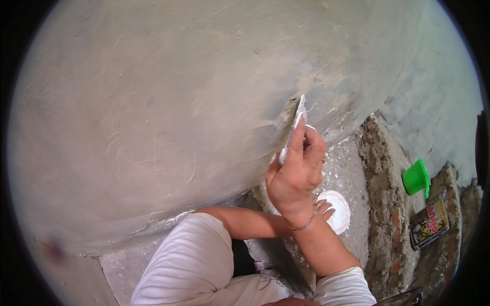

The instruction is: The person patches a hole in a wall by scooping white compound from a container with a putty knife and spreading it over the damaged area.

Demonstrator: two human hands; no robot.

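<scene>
The right hand (296, 176) was in the middle right of the frame. Its fingers were closed around a flat scraper blade (295, 127) covered in white paste. The blade stuck up past the fingertips, and its long side ran from the lower left up to the upper right. Its edge touched the grey wall (153, 102), which filled the top and left of the frame.

The left hand (324, 208) was lower down, just under the right wrist. Its fingers held a small white dish (338, 210), partly hidden by the right arm. The right hand was much nearer to the wall.
</scene>
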